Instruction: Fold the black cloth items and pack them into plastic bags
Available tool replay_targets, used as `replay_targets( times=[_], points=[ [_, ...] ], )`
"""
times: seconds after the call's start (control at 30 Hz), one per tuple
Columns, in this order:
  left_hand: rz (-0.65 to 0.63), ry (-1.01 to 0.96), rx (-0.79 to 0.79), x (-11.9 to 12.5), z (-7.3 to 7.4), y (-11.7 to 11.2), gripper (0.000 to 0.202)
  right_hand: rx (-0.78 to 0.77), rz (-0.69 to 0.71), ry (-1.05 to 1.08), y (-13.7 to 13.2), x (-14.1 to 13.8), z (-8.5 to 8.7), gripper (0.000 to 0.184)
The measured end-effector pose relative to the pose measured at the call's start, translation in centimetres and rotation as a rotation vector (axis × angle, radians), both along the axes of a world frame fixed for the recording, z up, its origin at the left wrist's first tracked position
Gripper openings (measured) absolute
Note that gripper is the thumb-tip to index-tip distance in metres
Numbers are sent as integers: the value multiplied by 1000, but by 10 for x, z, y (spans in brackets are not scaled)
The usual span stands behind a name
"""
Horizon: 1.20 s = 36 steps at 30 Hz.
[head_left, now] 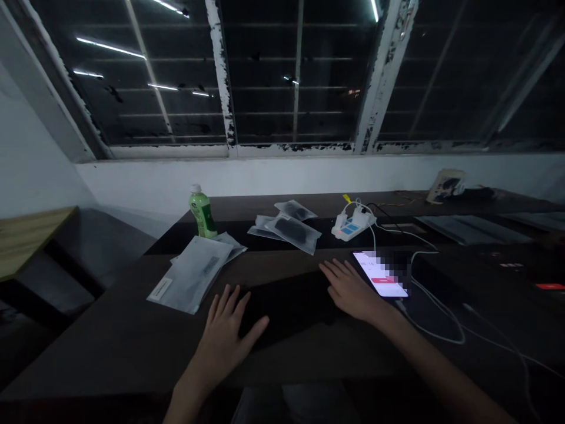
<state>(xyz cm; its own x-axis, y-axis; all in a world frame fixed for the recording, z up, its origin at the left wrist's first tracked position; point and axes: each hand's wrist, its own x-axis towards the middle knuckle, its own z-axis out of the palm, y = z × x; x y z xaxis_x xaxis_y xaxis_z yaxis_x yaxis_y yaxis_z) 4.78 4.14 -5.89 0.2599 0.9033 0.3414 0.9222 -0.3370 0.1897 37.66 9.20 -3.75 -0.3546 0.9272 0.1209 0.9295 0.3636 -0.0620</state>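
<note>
A: Where the light falls off, which items resist identification?

B: The dark patch (pixel 289 309) between the hands; whether it is a flat black article or shadow cannot be told. Pixel blocks mask part of the lit phone (pixel 371 272). Both forearms are cut off at the lower edge.

A: State the grip and the position of the patch.

B: Left hand (pixel 225 338): palm down, fingers spread, thumb apart. Right hand (pixel 353 291): palm down, fingers extended. Neither is clamped on anything. The patch lies between them, the left thumb at its near-left side. The phone lies just beside the right hand; a frosted pouch (pixel 189 274) lies just beyond the left fingertips.

A: Surface and room?

B: The dark table (pixel 101 353) carries a green bottle (pixel 203 213), smaller pouches (pixel 295 232) and a white power strip (pixel 348 228) with plugs. Behind are a white wall (pixel 273 176) and dark windows (pixel 265 76) with flaking frames.
</note>
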Motion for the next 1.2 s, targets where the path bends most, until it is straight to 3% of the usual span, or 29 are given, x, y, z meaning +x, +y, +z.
replay_targets(
  times=[0.1,0.2,0.33,0.43,0.57,0.7,0.83,0.9,1.0,1.1,1.2],
  points=[
    [-20,-133,15,-13,12,13,44,-10,-11,-37,12,12,10,53],
    [-77,-266,-12,-25,20,21,39,-73,-3,-11,24,24,20,36],
    [-86,-405,-43,-33,20,19,33,-131,41,46,36,34,38,11],
    [-47,-465,-14,-33,19,11,31,-153,37,108,43,33,60,3],
    [-41,-519,-40,-27,19,0,27,-94,24,178,39,9,90,6],
    [-29,-529,-75,-22,21,-6,26,28,-22,276,8,-42,104,10],
    [-48,-501,-131,-21,21,-8,26,-171,233,560,-19,-76,103,16],
    [-53,-491,-130,-22,20,-8,26,-95,149,568,-21,-74,99,19],
    [-51,-469,-143,-20,20,-8,28,38,-109,373,-14,-57,83,20],
    [-26,-439,-177,-16,23,-11,29,-147,-131,260,-12,-40,61,28],
    [6,-422,-234,-8,24,-19,30,-284,-84,332,-16,-39,41,40]
  ],
)
